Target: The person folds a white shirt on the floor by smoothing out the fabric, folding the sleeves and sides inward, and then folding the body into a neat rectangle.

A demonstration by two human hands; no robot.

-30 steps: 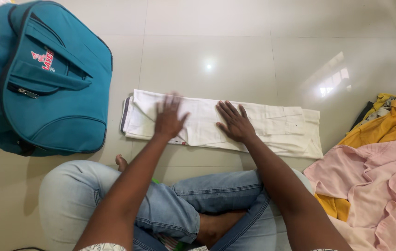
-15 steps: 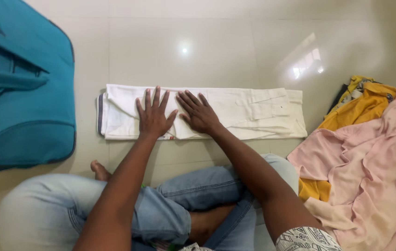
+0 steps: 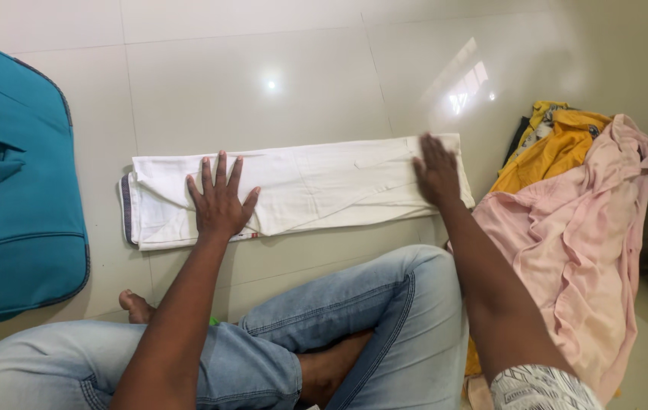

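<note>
Nearest the camera, crossed legs in blue jeans [image 3: 324, 334] are seen, with a bare foot [image 3: 135, 305] showing at the left. Just beyond the knees, a white garment [image 3: 316, 186] is laid on the tiled floor [image 3: 263, 76] as a long, narrow folded strip running left to right, slightly tilted, with a dark band at its left end and a few seams and creases toward its right. The left hand [image 3: 220, 201] is pressed flat on the left part of the strip, fingers spread, nothing grasped. The right hand [image 3: 436, 171] is laid flat and open on the right end, slightly blurred, also grasping nothing. To the right, a pink cloth [image 3: 575, 243] is heaped just beside the garment's end, with yellow clothes [image 3: 556, 148] behind it. At the left, a teal bag [image 3: 12, 190] is seen, apart from the garment.
</note>
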